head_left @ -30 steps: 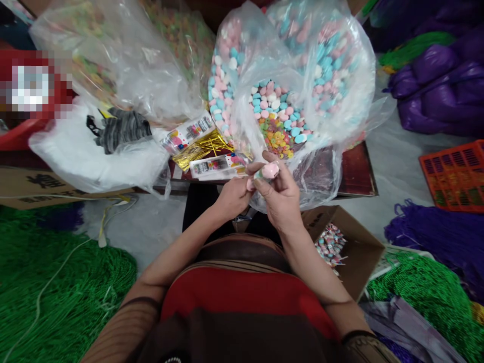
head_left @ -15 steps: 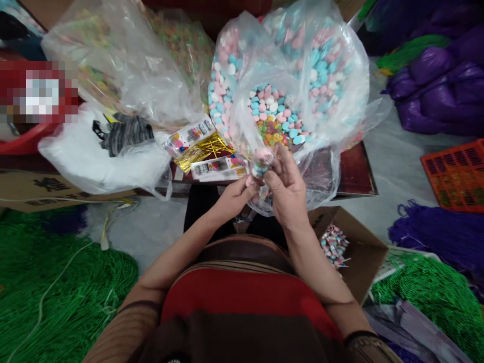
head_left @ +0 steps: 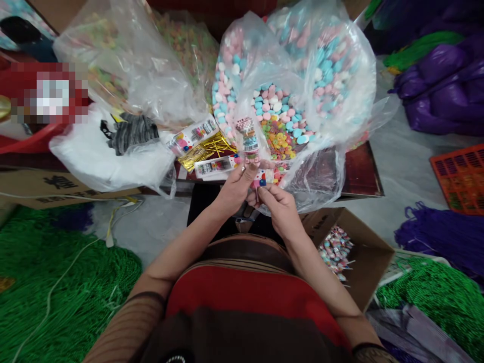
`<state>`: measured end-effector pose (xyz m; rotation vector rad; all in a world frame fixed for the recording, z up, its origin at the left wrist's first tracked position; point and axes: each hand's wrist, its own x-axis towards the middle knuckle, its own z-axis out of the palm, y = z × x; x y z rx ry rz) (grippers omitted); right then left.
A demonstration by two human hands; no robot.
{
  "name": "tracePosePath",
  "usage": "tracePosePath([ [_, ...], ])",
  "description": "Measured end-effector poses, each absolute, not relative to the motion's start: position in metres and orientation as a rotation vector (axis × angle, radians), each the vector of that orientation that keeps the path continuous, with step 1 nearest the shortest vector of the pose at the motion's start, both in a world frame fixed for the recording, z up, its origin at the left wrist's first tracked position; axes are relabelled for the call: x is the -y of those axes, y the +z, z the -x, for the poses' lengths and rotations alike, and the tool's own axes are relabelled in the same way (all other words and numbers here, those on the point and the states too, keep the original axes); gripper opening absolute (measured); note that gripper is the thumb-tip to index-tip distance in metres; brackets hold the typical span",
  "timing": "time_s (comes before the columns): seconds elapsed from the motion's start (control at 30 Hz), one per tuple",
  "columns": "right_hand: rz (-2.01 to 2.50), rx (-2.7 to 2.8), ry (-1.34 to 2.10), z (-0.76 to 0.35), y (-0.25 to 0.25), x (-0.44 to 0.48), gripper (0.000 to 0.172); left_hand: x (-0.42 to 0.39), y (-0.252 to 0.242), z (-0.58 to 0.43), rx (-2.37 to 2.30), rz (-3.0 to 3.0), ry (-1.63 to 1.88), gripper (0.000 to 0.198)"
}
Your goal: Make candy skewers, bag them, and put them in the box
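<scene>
My left hand (head_left: 235,190) is closed around a small printed clear bag of candy (head_left: 248,136), thumb on top, with the filled part pointing away from me. At the bag's near end my right hand (head_left: 279,204) pinches its gathered end, where a thin pale stick-like piece shows. Just beyond my hands, an opened plastic bag holds pink, blue and white candies (head_left: 278,103) and fruit-coloured ring candies (head_left: 279,136). Left of my left hand lie gold twist ties (head_left: 209,147) and flat printed bags (head_left: 216,165).
Large clear sacks of candy (head_left: 336,65) stand at the back of the dark red table (head_left: 363,174). A carton (head_left: 368,257) with wrapped candies sits low at my right. Green cords (head_left: 68,282) cover the floor at left; an orange crate (head_left: 459,176) stands at right.
The candy bag has turned so that its filled part points away from me. My right hand has moved down from beside its filled part to its near end. The view has shifted slightly.
</scene>
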<state>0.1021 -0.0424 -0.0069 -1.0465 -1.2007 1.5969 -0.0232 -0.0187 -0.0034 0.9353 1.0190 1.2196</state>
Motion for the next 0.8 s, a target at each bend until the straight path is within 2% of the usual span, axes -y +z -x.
tracePosePath([
  [0.13, 1.025, 1.202, 1.660, -0.101, -0.009, 0.045, 0.036, 0.021, -0.003, 0.030, -1.073, -1.103, 1.192, 0.059],
  [0.37, 1.161, 1.252, 1.526, -0.100, -0.013, 0.045, 0.043, 0.017, -0.008, 0.042, -1.363, -1.682, 1.177, 0.060],
  [0.6, 1.225, 1.374, 1.341, -0.101, -0.016, 0.045, 0.049, 0.016, -0.017, 0.044, -1.543, -2.340, 1.141, 0.053],
  [0.7, 1.212, 1.363, 1.322, -0.100, -0.019, 0.044, 0.048, 0.019, -0.015, 0.049, -1.485, -2.214, 1.075, 0.054],
  [0.8, 1.199, 1.361, 1.346, -0.100, -0.018, 0.043, 0.047, 0.020, -0.012, 0.053, -1.321, -1.777, 1.132, 0.053],
])
